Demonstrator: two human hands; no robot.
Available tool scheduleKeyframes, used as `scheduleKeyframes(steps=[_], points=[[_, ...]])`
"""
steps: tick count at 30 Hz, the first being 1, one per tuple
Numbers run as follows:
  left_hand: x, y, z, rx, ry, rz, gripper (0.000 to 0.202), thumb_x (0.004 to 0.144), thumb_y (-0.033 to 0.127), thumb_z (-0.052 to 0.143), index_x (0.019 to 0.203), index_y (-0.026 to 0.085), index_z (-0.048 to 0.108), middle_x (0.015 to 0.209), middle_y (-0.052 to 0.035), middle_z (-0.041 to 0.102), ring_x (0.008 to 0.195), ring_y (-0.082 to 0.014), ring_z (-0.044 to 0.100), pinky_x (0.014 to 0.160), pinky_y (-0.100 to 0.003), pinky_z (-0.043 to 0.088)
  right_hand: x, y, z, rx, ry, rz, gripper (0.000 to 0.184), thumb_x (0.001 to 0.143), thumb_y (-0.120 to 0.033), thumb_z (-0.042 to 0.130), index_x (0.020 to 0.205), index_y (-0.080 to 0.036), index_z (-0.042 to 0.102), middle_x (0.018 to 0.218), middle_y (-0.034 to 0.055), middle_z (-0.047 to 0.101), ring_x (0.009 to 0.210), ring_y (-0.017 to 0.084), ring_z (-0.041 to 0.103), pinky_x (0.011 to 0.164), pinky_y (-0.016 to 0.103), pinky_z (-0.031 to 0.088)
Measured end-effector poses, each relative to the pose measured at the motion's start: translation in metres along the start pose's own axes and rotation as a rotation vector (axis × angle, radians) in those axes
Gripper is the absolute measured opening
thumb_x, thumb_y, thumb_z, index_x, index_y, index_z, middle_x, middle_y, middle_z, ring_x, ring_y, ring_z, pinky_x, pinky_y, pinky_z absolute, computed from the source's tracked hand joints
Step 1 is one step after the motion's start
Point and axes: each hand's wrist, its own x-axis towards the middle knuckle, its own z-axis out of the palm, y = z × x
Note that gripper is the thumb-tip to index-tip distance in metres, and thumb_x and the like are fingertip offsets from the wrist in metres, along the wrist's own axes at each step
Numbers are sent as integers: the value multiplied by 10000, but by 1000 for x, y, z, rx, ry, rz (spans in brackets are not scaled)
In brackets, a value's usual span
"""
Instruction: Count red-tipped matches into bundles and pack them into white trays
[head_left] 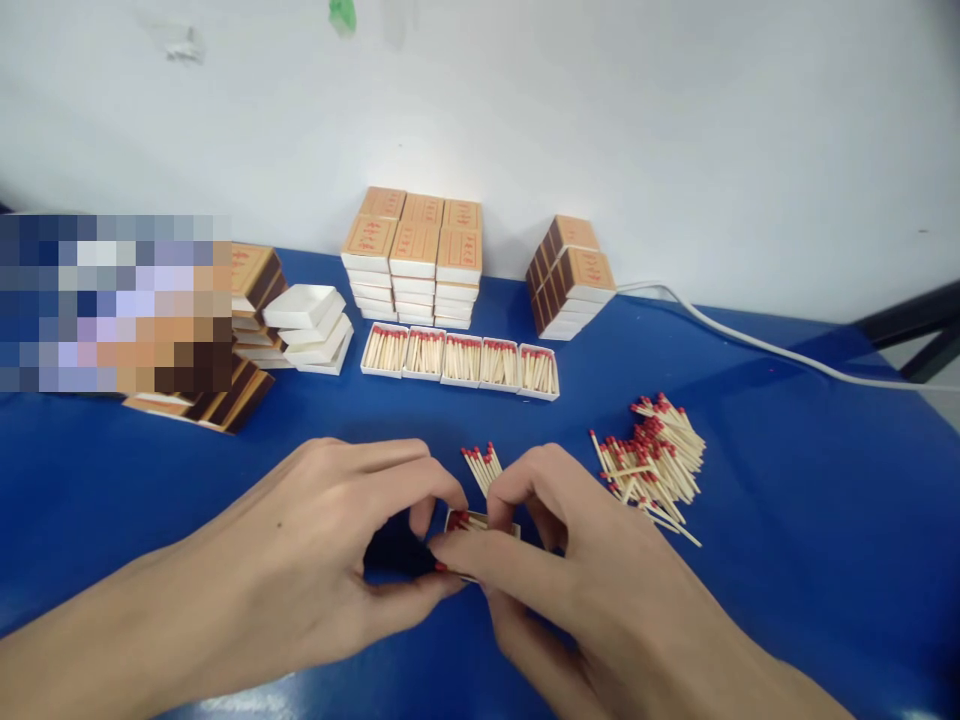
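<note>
Near the table's front, a small white matchbox tray (513, 527) with red-headed matches (474, 523) in it sits between my hands. My left hand (330, 540) pinches the tray's left end between thumb and fingertips. Curled over the tray from the right, my right hand (570, 560) has its thumb and fingers closed on matches, and a red head peeks out below the thumb. Its fingers hide most of the tray. Just behind the tray lies a small bunch of loose matches (482, 466).
Several filled trays (461, 361) stand in a row on the blue table (787, 480). Behind them rise stacked matchboxes (414, 245) and a smaller stack (571, 275). White trays (315, 328) and box sleeves (232, 395) lie left, a match pile (656, 460) right. A white cable (750, 347) crosses the back.
</note>
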Motion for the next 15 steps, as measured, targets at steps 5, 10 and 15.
scheduleKeyframes(steps=[5, 10, 15], points=[[1, -2, -1, 16, -18, -3, 239, 997, 233, 846, 1176, 327, 720, 922, 114, 670, 593, -58, 438, 540, -251, 347, -1, 1, -1, 35, 57, -13, 326, 1049, -28, 619, 1098, -241, 861, 1131, 80, 739, 971, 204, 699, 678, 282, 614], [-1, -1, 1, 24, -19, -5, 205, 977, 207, 807, 1110, 302, 684, 911, 111, 656, 615, -65, 456, 548, -260, 341, 1, -2, 2, 48, 41, -19, 378, 1028, -24, 610, 1173, -259, 868, 1145, 75, 726, 946, 198, 678, 667, 278, 603], [-3, -1, 3, 12, -29, -10, 173, 969, 205, 786, 1049, 286, 655, 871, 102, 631, 595, -76, 437, 531, -273, 322, -1, 0, 2, 56, -2, -48, 382, 986, -2, 620, 1064, -276, 876, 1112, 67, 719, 931, 196, 670, 631, 266, 577]])
